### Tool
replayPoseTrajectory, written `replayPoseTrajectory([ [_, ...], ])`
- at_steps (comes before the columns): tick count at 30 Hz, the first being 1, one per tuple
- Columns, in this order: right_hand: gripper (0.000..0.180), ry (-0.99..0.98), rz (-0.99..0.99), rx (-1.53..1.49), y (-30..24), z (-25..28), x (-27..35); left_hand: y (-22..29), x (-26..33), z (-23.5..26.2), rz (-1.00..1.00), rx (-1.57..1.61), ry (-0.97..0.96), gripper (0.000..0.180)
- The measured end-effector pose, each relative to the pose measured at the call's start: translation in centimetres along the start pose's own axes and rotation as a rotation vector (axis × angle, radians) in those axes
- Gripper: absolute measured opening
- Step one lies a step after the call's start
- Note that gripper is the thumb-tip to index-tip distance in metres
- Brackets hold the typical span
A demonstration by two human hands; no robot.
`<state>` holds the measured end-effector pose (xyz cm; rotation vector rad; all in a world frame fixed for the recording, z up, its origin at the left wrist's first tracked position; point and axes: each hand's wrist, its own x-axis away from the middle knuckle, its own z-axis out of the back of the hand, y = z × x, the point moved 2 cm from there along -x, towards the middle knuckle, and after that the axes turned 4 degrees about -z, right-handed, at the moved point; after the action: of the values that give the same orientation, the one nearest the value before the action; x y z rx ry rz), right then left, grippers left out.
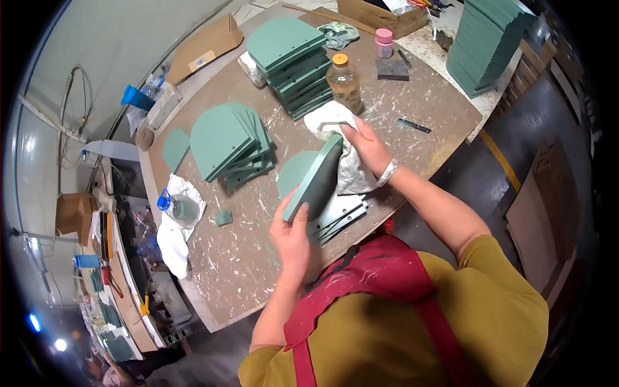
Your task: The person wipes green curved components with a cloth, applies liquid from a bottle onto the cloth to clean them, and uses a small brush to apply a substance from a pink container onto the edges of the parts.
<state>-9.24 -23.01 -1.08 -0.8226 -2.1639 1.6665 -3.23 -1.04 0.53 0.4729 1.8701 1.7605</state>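
Note:
My left hand [293, 238] grips the lower end of a green panel [314, 178] with one rounded side, holding it tilted up on edge above the table. A white cloth [351, 174] is bunched in my right hand [371, 149], closed round it and pressed to the panel's upper end. Under the held panel lie more green panels [342, 216], partly hidden by it and by the cloth. To their left sits a fanned stack of green panels [222, 138]. Behind it rises a taller stack [287, 45], with a bottle with an orange cap [344, 84] beside it.
The brown table [238, 277] is paint-specked. At its left, a clear blue-capped jug [180, 208] rests on a white cloth [173, 242]. A pink bottle [383, 44], a dark block [393, 69] and a cutter knife [414, 126] lie right. A tall green stack [483, 48] stands far right.

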Motion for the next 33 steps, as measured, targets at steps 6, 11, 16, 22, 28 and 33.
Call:
replayPoseTrajectory([
  [6,0.032,0.123,-0.033,-0.369,-1.1,-1.5,0.9,-1.1,0.0,1.4,-0.041,0.074,-0.008,0.031],
  [11,0.02,0.061,0.262,0.228,-6.3,-3.2,2.2,1.6,-0.8,2.9,-0.065,-0.299,-0.138,0.03],
  [16,0.024,0.041,0.782,0.925,-7.9,-6.4,4.4,2.8,-2.5,1.7,-0.069,-0.706,-0.368,0.03],
  [22,0.023,-0.137,0.634,0.845,-6.4,-6.4,2.9,0.3,-1.0,2.5,0.007,-0.344,-0.179,0.03],
  [28,0.03,0.088,-0.133,0.052,2.9,-1.4,2.0,-1.0,-0.1,2.9,-0.011,-0.314,-0.097,0.025],
  [33,0.023,0.167,0.057,0.187,-5.0,-0.9,2.1,2.6,-1.2,2.4,-0.246,-0.511,-0.129,0.023],
])
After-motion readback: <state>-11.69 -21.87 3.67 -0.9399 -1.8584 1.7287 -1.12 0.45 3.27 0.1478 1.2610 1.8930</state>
